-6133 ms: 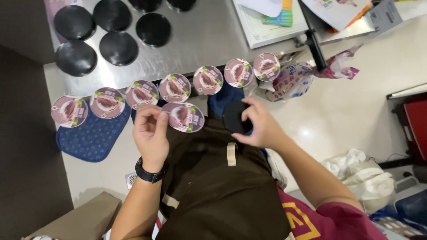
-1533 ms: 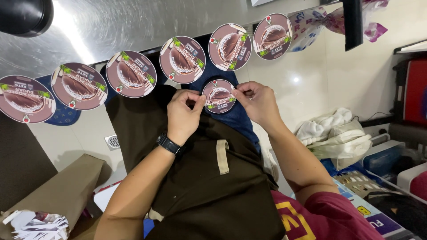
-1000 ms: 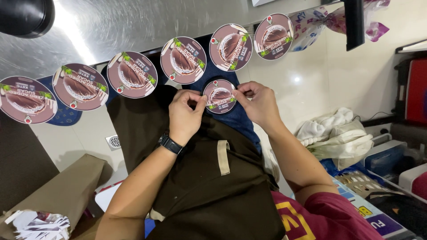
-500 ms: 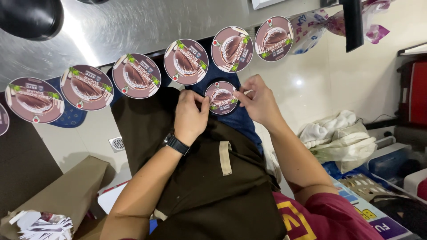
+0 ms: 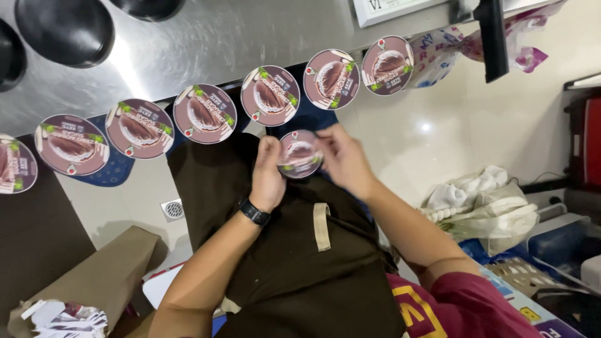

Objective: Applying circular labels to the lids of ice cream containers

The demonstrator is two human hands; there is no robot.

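Note:
I hold a small round cup with a brown printed lid (image 5: 299,153) in front of my dark apron (image 5: 300,263). My left hand (image 5: 267,175), with a black watch on its wrist, grips the cup's left side. On the right rim my right hand (image 5: 343,159) pinches the lid with its fingertips. Just beyond my hands, a row of several identical sealed cups (image 5: 270,96) lines the near edge of the steel counter (image 5: 238,37).
Black round lids or bowls (image 5: 66,28) sit at the counter's far left. A brown paper bag (image 5: 81,285) with paper scraps stands on the floor at lower left. White cloth or bags (image 5: 482,200) and boxes lie to the right. A floor drain (image 5: 173,209) shows below the counter.
The view has shifted slightly, so the row of cups sits a little lower and further right. My right fingers have moved on the lid's rim; both hands stay on the cup.

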